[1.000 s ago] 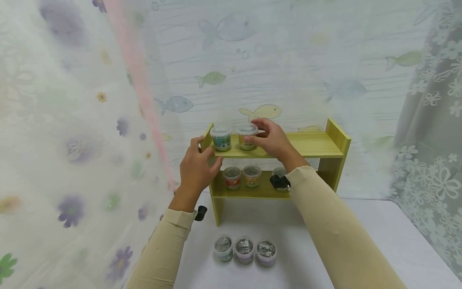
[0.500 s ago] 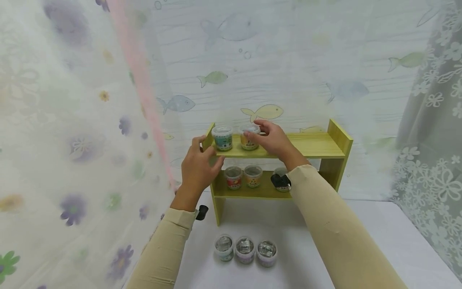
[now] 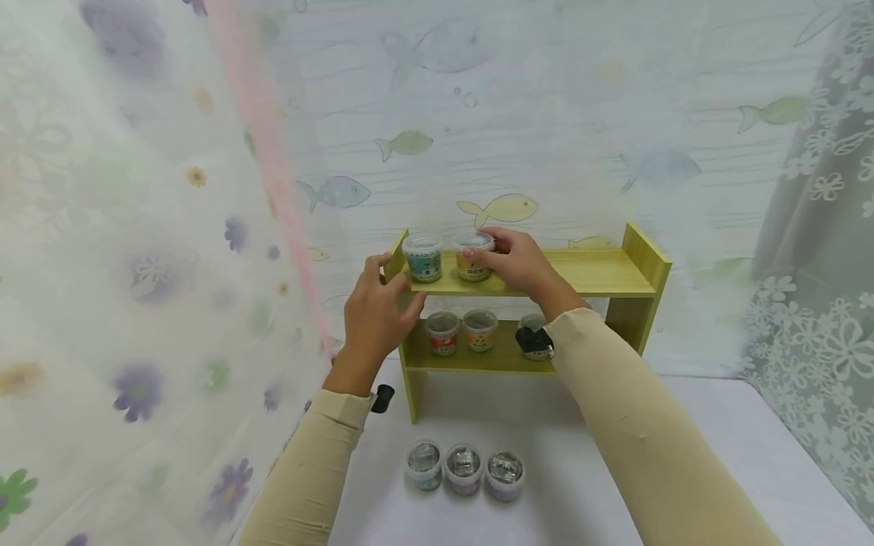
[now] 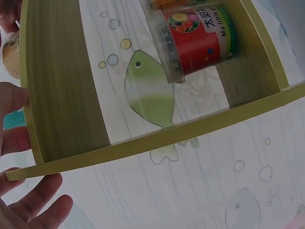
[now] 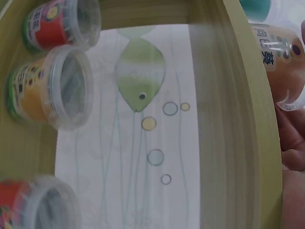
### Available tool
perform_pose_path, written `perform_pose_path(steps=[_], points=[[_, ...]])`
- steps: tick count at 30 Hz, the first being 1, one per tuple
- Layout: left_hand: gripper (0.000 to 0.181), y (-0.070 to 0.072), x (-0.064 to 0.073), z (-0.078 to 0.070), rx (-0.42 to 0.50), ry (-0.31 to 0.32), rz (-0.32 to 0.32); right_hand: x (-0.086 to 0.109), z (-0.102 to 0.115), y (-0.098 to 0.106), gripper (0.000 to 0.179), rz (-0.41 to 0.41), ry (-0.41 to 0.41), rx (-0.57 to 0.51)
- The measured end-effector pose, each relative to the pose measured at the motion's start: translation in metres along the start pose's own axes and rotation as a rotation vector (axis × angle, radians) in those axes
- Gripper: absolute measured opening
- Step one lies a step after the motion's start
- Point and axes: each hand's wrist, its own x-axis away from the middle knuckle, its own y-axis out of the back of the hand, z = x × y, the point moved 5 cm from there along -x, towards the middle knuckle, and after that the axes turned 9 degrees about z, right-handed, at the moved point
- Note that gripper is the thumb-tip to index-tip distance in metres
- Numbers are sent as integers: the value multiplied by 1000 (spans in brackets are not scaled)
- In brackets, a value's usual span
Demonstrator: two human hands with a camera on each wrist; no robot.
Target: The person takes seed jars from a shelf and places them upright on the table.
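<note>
From the head view, a person's right hand (image 3: 517, 262) holds an orange-labelled tub (image 3: 473, 269), which is upright on the upper level of a yellow-green shelf unit (image 3: 590, 274); its thumb crosses the front and the other fingers reach round the right side and rim, spread to the tub's width. Just left, a teal-labelled tub (image 3: 425, 265) stands upright, hemming in that side. Whether the orange tub's base touches the board is hard to tell. The left hand (image 3: 374, 315), nearer the teal tub, holds none of the tubs; its bent fingers grip the unit's left end. Below stand a red-labelled tub (image 3: 444, 343), a second orange one (image 3: 480, 341) and a third tub (image 3: 532, 321), partly hidden by a black wrist device (image 3: 532, 340). Three silver-topped tubs (image 3: 463, 464) line the white counter (image 3: 696, 425) in front. From the left wrist, thumb and fingers straddle the shelf corner. From the right wrist, the held tub shows at the right edge, beyond the board, fingers against it.
</note>
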Motion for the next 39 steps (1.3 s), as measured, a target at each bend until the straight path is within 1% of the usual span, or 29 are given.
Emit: perform_pose_path(steps=[5, 9, 14, 16, 23, 33, 39], points=[[31, -1, 0, -3, 13, 1, 14, 0, 1, 2, 82, 7, 2, 81], [31, -1, 0, -4, 8, 7, 23, 3, 5, 3, 80, 17, -2, 121], [30, 1, -1, -3, -6, 12, 22, 7, 10, 6, 81, 40, 6, 181], [30, 2, -1, -3, -7, 12, 19, 9, 11, 7, 81, 47, 9, 190], [31, 1, 0, -2, -10, 13, 18, 14, 7, 8, 82, 57, 18, 188], [30, 5, 1, -4, -4, 16, 17, 24, 9, 11, 80, 65, 19, 203], [31, 4, 0, -3, -5, 23, 24, 30, 12, 11, 77, 78, 40, 141]])
